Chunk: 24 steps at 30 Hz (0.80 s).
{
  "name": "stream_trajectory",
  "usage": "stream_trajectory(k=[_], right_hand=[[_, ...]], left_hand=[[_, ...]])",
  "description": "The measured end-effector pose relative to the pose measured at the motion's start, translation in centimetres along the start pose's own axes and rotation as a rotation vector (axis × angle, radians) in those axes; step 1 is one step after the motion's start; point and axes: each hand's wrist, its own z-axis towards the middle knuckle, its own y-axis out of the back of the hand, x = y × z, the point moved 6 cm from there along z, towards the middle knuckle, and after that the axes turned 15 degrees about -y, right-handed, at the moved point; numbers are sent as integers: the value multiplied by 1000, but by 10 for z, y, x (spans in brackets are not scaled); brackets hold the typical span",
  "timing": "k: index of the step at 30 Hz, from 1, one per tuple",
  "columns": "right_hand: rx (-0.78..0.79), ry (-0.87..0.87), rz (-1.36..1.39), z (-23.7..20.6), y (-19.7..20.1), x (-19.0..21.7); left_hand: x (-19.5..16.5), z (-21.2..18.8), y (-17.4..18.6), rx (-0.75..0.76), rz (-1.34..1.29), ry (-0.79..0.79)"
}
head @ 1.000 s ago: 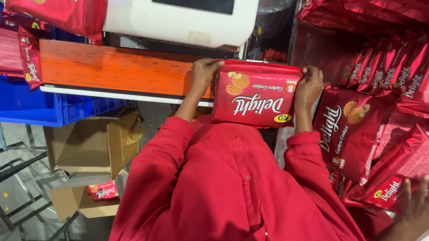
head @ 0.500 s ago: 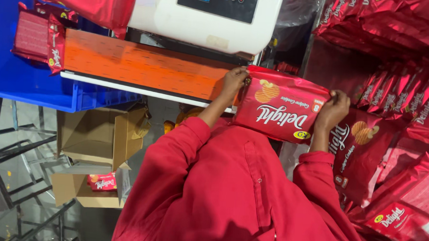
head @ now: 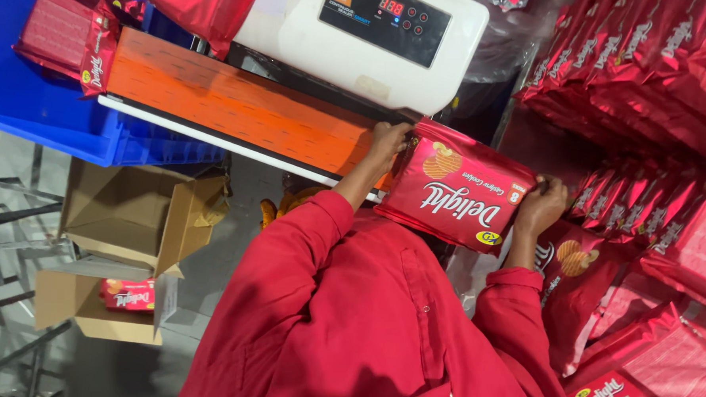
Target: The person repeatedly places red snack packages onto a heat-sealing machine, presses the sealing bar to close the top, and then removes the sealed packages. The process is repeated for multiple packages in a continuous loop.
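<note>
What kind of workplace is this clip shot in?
Most likely a biscuit packing line in a factory. Both hands, left hand and right hand, hold a red cookie pack at a white band sealer with an orange conveyor belt; stacked red packs lie alongside.

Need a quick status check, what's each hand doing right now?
Left hand: closed on the upper end of the red cookie pack.
Right hand: closed on the same pack's other end.

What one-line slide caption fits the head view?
Both hands, left and right, hold a red cookie pack at the end of an orange belt, beside a white sealer.
</note>
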Motion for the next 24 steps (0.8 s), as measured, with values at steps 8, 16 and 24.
stream_trajectory(k=[8,16,24], right_hand=[[13,125,-68,-8,-14,45],[115,169,-31,-31,-46,121],[243,217,216,-57,-70,204]], left_hand=[[-40,12,32,-18,-70,-52],[-100,39,100,-103,-34,-168],[-166,64,170,-208,-19,-214]])
